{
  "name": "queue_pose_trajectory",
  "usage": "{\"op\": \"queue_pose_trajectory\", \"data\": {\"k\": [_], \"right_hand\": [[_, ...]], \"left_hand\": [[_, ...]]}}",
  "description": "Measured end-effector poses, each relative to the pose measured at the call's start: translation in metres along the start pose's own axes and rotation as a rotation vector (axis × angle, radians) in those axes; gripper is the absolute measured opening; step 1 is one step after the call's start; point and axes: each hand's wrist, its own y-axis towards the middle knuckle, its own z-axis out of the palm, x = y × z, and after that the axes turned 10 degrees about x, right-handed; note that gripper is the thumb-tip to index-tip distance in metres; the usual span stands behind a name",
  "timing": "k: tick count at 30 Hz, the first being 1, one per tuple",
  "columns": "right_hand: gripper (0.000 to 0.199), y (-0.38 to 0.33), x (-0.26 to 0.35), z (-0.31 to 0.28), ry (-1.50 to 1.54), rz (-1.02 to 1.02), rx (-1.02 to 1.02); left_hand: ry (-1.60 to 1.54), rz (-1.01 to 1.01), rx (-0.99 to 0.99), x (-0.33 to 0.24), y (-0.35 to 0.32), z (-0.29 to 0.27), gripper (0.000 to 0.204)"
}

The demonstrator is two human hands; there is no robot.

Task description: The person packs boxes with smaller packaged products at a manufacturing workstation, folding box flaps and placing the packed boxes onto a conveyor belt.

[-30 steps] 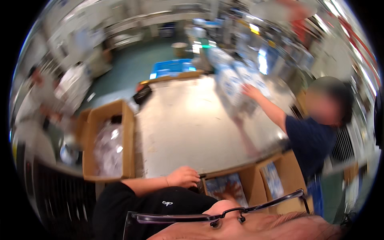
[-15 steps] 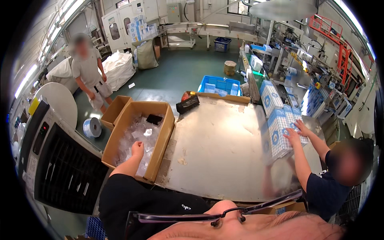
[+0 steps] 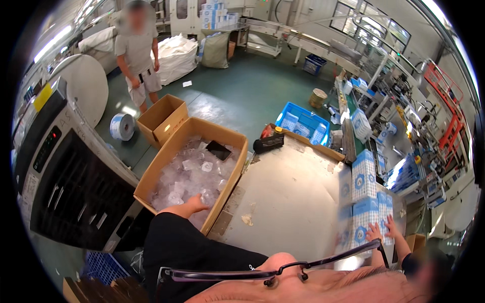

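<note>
My left hand (image 3: 193,205) reaches down into a large open cardboard box (image 3: 241,155), over many small clear plastic packets (image 3: 189,174). Its fingers are drawn together at the packets; what they hold, if anything, is too unclear to name. A dark flat phone-like object (image 3: 219,150) lies on the packets at the box's far side. My black sleeve (image 3: 187,247) covers the arm down to the forearm. My right hand is out of view.
Beside the box is a pale metal tabletop (image 3: 288,197). At its right, a co-worker's hands (image 3: 381,230) touch blue-and-white packs (image 3: 365,214). Beyond stand a blue crate (image 3: 303,126) and machinery. Another person (image 3: 137,55) stands behind a smaller carton (image 3: 164,118); a black cooler (image 3: 76,177) is left.
The view has swung, so the box and table sit further right. My left hand has changed from a raised fist to reaching toward the packets, fingers pointing right.
</note>
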Motion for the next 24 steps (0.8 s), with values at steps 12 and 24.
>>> {"op": "queue_pose_trajectory", "data": {"k": [12, 24], "right_hand": [[0.066, -0.024, 0.000, 0.011, 0.107, -0.081, 0.046], [0.079, -0.154, -0.063, 0.058, 0.336, 0.115, 0.124]], "left_hand": [[-0.900, 0.031, 0.309, 0.056, 0.066, -0.020, 0.061], [-1.355, 0.205, 0.444, 0.058, -0.041, -0.122, 0.030]]}}
